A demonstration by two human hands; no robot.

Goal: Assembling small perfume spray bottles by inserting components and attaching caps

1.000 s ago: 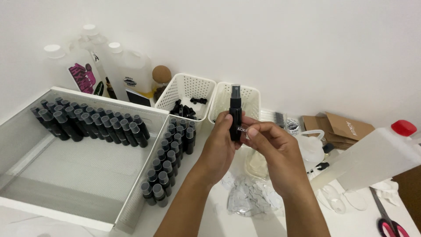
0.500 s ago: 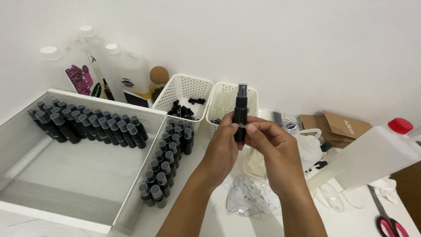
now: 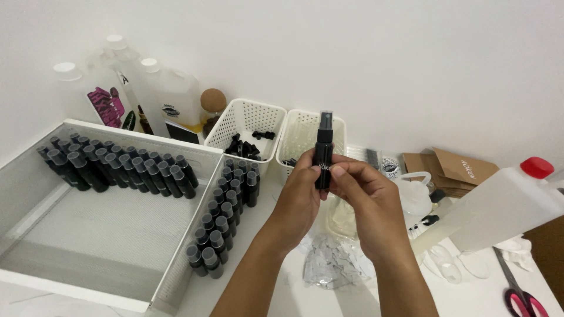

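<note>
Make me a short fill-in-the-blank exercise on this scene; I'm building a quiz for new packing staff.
1. Both hands hold one small ____ spray bottle upright.
2. The scissors at the lower right have ____ handles.
3. The big clear bottle lying on its side has a ____ cap.
4. Rows of capped bottles stand inside a white ____.

Missing words: black; pink; red; tray
</note>
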